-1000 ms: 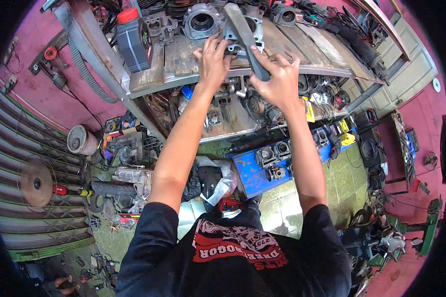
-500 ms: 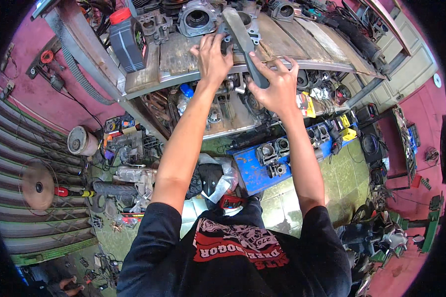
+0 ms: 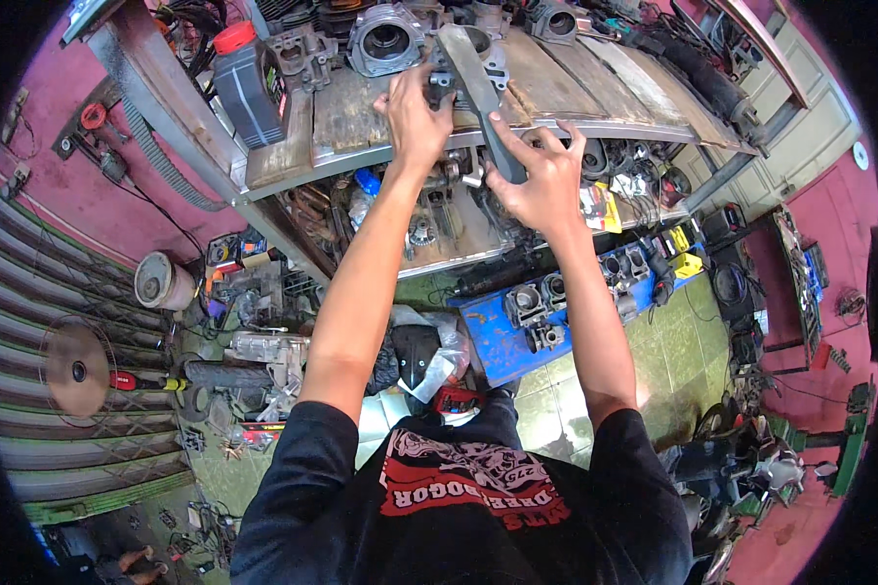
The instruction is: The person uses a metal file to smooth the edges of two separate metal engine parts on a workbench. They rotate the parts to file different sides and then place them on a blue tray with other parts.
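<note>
A long, flat grey bar (image 3: 474,82), perhaps a file, lies slantwise over a metal engine cylinder (image 3: 498,75) near the front edge of the wooden bench. Its near end is pinched between the thumb and index finger of my right hand (image 3: 546,187), whose other fingers are bent and raised. My left hand (image 3: 418,117) is at the cylinder's left side, fingers curled against it; the bar and the hand hide much of the part. Just beyond my left hand stands another casting with a round bore (image 3: 385,39).
A grey bottle with a red cap (image 3: 249,88) stands at the bench's left end. More castings (image 3: 556,23) line the back. Below, a shelf (image 3: 468,229) holds loose parts. Several carburetor-like bodies sit on a low blue table (image 3: 493,341). A fan (image 3: 78,369) is at far left.
The bar and both hands have shifted only slightly, the left hand a little to the left. The grips look the same.
</note>
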The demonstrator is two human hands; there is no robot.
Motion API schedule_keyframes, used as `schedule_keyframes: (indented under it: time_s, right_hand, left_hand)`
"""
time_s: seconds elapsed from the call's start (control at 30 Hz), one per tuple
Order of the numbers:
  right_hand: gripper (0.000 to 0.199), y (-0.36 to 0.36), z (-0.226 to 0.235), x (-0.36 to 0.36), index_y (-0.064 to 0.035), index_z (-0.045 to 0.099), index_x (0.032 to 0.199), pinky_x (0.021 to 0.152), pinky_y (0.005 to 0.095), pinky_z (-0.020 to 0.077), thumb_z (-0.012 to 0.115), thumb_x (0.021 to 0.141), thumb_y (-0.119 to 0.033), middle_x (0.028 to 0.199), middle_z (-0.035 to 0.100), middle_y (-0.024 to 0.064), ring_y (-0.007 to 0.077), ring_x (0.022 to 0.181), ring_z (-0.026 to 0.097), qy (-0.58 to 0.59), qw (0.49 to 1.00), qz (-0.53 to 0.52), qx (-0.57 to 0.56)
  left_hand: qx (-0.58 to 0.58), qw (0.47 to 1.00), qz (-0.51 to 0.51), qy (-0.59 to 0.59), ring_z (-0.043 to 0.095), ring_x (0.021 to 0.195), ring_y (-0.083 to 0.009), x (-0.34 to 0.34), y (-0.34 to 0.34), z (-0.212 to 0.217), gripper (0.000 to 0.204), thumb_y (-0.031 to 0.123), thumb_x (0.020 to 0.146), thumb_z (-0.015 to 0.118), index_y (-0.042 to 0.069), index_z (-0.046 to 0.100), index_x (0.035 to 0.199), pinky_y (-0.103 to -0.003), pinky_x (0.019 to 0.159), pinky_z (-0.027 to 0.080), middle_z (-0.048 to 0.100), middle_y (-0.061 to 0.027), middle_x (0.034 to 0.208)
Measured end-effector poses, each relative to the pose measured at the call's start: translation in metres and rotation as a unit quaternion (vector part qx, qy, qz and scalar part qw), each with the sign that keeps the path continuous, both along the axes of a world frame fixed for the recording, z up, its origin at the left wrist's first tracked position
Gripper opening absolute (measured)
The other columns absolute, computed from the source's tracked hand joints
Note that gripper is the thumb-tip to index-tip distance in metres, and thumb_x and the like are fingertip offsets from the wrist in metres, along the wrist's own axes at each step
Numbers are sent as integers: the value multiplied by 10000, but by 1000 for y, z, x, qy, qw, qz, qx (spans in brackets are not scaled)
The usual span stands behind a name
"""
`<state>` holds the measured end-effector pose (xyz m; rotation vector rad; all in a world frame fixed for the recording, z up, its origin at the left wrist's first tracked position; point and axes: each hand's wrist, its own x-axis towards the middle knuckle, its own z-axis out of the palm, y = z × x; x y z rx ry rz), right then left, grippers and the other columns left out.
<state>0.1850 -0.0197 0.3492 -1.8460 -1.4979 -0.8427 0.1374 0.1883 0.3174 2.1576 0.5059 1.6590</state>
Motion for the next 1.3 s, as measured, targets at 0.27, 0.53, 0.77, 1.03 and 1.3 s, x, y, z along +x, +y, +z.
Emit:
schedule_keyframes:
  time_s: [0.27, 0.53, 0.77, 1.03, 1.3]
  right_hand:
    - [621, -3, -2, 1, -198, 693, 1346, 1095, 503, 334, 781, 741, -307, 731, 669, 83, 222, 859, 637, 4, 1000, -8, -7]
    - [635, -1, -5, 5, -222, 701, 1328, 1085, 534, 332, 798, 711, -334, 680, 665, 76, 226, 814, 644, -9, 1000, -5, 18]
    - [629, 2, 1, 1, -215, 700, 1326, 1080, 539, 338, 796, 713, -318, 730, 691, 74, 228, 845, 652, -11, 1000, 2, 15]
    - [618, 0, 8, -2, -211, 702, 1324, 1077, 544, 338, 786, 719, -302, 727, 694, 72, 226, 854, 660, -16, 1000, -5, 21]
    - [603, 8, 23, -3, -237, 704, 1324, 1088, 554, 321, 777, 731, -319, 761, 704, 104, 244, 889, 668, -10, 999, -8, -34]
  left_hand:
    - [-35, 999, 29, -16, 691, 952, -286, 4, 6, -1, 552, 214, 695, 888, 67, 672, 1181, -443, 987, 376, 745, -103, 962]
    - [-16, 998, 56, 2, 688, 972, -332, 4, 5, 1, 456, 228, 699, 884, 45, 714, 1081, -443, 953, 422, 733, -150, 1030]
    - [-15, 997, 71, -6, 668, 1009, -355, 3, 6, 0, 485, 266, 671, 907, 45, 724, 1061, -476, 945, 440, 720, -173, 1042]
    - [-93, 990, 34, 101, 671, 1007, -317, -1, 21, 8, 446, 348, 650, 933, 84, 766, 969, -512, 894, 468, 725, -156, 1007]
    - [-160, 967, -35, 195, 611, 1209, -335, 0, 36, 12, 542, 355, 602, 964, 47, 750, 994, -551, 954, 438, 697, -176, 1239]
